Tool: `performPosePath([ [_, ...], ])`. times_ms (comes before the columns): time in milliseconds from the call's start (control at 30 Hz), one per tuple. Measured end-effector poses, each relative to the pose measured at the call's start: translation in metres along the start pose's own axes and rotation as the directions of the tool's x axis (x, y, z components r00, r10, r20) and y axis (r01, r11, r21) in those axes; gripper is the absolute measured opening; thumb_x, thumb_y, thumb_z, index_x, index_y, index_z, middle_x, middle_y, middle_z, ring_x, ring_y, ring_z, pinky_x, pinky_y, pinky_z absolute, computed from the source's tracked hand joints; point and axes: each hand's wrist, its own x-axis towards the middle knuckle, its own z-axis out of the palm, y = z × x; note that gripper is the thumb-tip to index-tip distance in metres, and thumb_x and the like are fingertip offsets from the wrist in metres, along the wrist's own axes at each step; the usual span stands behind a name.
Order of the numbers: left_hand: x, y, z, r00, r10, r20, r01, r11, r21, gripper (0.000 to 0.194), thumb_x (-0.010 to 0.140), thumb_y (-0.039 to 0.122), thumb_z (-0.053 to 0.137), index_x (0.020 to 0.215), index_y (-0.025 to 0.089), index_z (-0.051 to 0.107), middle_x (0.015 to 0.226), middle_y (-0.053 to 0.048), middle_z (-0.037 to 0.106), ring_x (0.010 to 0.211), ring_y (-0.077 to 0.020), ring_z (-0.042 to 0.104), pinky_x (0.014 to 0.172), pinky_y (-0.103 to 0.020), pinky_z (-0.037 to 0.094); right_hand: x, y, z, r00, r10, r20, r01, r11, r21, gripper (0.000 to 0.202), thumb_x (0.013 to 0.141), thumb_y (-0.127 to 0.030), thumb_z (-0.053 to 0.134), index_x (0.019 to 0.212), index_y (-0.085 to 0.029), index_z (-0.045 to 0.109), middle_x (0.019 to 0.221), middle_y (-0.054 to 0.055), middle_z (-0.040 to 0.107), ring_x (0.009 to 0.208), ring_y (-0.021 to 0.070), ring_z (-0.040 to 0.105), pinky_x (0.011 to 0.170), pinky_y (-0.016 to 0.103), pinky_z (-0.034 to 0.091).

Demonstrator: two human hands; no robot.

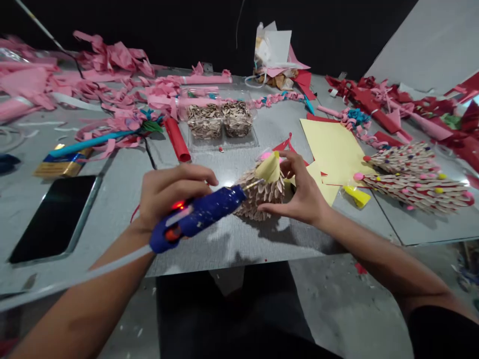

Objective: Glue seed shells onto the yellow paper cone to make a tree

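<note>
My left hand [175,192] grips a blue hot glue gun [209,212] with a red light lit and a white glue stick trailing from its back. The metal nozzle points right, close to a cone-shaped craft [258,197] covered in overlapping pale flakes. My right hand [301,192] holds this craft from its right side, thumb low and fingers near the top. A yellow paper piece [270,169] sits at the craft's upper end, by my right fingertips. Whether the nozzle touches it, I cannot tell. Pink shows behind the yellow piece.
A clear tray [220,122] of pale flakes stands behind my hands. Yellow paper sheets [333,149] and two finished-looking flake cones [415,189] with coloured dots lie right. A phone [56,217] and red paper roll [176,139] lie left. Pink paper scraps [119,60] spread along the back.
</note>
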Motion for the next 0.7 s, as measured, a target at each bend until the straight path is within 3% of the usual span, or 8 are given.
performPosePath([
  [67, 0.003, 0.008, -0.005, 0.982, 0.167, 0.091, -0.167, 0.986, -0.002, 0.028, 0.123, 0.036, 0.06, 0.103, 0.023, 0.075, 0.102, -0.004, 0.086, 0.083, -0.0132, 0.082, 0.073, -0.023, 0.064, -0.001, 0.002, -0.003, 0.998, -0.054, 0.026, 0.053, 0.998, 0.027, 0.117, 0.076, -0.07, 0.101, 0.169, -0.031, 0.041, 0.154, 0.017, 0.065, 0.133, 0.0401, 0.069, 0.116, 0.063, 0.061],
  [100, 0.005, 0.013, -0.007, 0.973, 0.197, 0.122, -0.2, 0.98, 0.012, 0.023, 0.122, 0.029, 0.059, 0.106, 0.023, 0.074, 0.105, -0.005, 0.086, 0.084, -0.014, 0.083, 0.073, -0.024, 0.064, -0.002, 0.004, -0.004, 0.995, -0.086, 0.051, 0.082, 0.994, 0.071, 0.116, 0.08, -0.065, 0.098, 0.173, -0.033, 0.037, 0.164, 0.018, 0.061, 0.143, 0.0417, 0.066, 0.122, 0.065, 0.058],
  [200, 0.009, 0.024, -0.008, 0.973, 0.147, 0.176, -0.162, 0.984, 0.071, 0.019, 0.122, 0.026, 0.059, 0.109, 0.022, 0.072, 0.109, -0.006, 0.086, 0.089, -0.0161, 0.084, 0.076, -0.026, 0.065, -0.004, 0.011, -0.005, 0.984, -0.135, 0.119, 0.102, 0.962, 0.252, 0.106, 0.091, -0.046, 0.087, 0.179, -0.039, 0.027, 0.176, 0.015, 0.055, 0.159, 0.0402, 0.06, 0.131, 0.065, 0.053],
  [300, 0.009, 0.028, -0.009, 0.967, 0.154, 0.205, -0.18, 0.976, 0.119, 0.019, 0.122, 0.024, 0.056, 0.111, 0.022, 0.071, 0.107, -0.006, 0.085, 0.087, -0.0166, 0.083, 0.075, -0.028, 0.065, -0.005, 0.014, 0.001, 0.988, -0.108, 0.112, 0.066, 0.943, 0.326, 0.101, 0.09, -0.035, 0.084, 0.176, -0.038, 0.03, 0.161, 0.013, 0.064, 0.149, 0.0378, 0.068, 0.125, 0.062, 0.059],
  [433, 0.007, 0.029, -0.011, 0.962, 0.163, 0.219, -0.201, 0.965, 0.167, 0.014, 0.122, 0.026, 0.058, 0.112, 0.024, 0.068, 0.1, -0.003, 0.084, 0.082, -0.0156, 0.081, 0.073, -0.028, 0.063, -0.006, 0.009, 0.009, 0.996, -0.083, 0.035, 0.071, 0.959, 0.273, 0.098, 0.083, -0.032, 0.09, 0.167, -0.034, 0.039, 0.139, 0.01, 0.067, 0.127, 0.035, 0.072, 0.115, 0.058, 0.064],
  [633, 0.007, 0.036, -0.006, 0.961, 0.191, 0.199, -0.234, 0.947, 0.222, 0.011, 0.115, 0.017, 0.061, 0.108, 0.023, 0.068, 0.094, -0.003, 0.082, 0.078, -0.0182, 0.078, 0.068, -0.031, 0.062, -0.008, -0.003, 0.012, 0.999, 0.018, -0.027, -0.012, 0.98, 0.196, 0.098, 0.077, -0.048, 0.101, 0.156, -0.032, 0.046, 0.15, 0.013, 0.065, 0.124, 0.0367, 0.072, 0.103, 0.058, 0.068],
  [700, 0.008, 0.037, -0.002, 0.954, 0.228, 0.194, -0.27, 0.936, 0.226, 0.012, 0.113, 0.016, 0.062, 0.105, 0.023, 0.068, 0.091, -0.003, 0.081, 0.074, -0.0182, 0.076, 0.065, -0.031, 0.06, -0.008, -0.007, 0.013, 0.999, 0.035, -0.031, -0.029, 0.982, 0.186, 0.097, 0.076, -0.052, 0.102, 0.153, -0.031, 0.047, 0.144, 0.012, 0.068, 0.119, 0.0356, 0.074, 0.102, 0.057, 0.068],
])
